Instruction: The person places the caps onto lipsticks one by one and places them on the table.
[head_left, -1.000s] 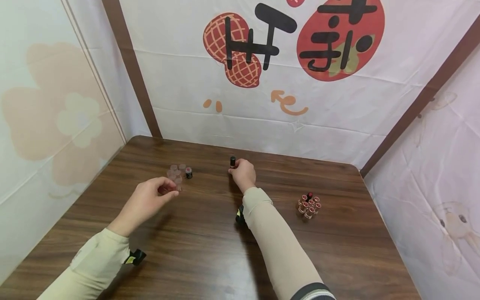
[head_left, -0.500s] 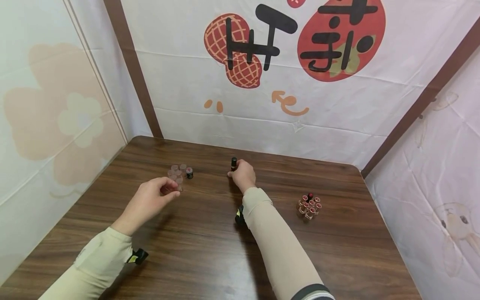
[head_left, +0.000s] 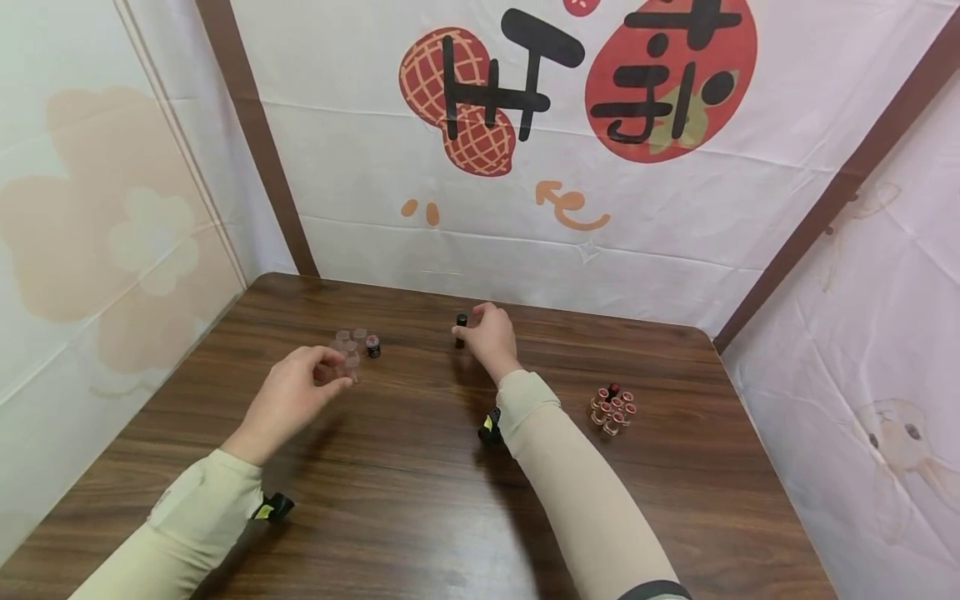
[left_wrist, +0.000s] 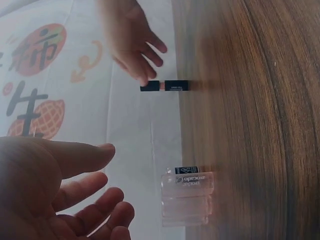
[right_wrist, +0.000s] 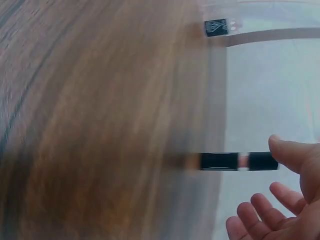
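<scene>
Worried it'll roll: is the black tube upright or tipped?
Upright: in the head view, the black tube stands on end on the table.

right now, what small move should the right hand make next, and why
Probably ease the right hand away from the black tube: it stands upright on the table, the fingers are open and not wrapped round it, and the thumb is close to its top, where a brush might tip it.

A white fabric backdrop [head_left: 337,158] bearing a red peanut print [head_left: 482,148] and a red oval print [head_left: 671,79] hangs behind a brown wood-grain tabletop [head_left: 397,492], beside a pale, flower-printed cloth panel [head_left: 82,233].
</scene>
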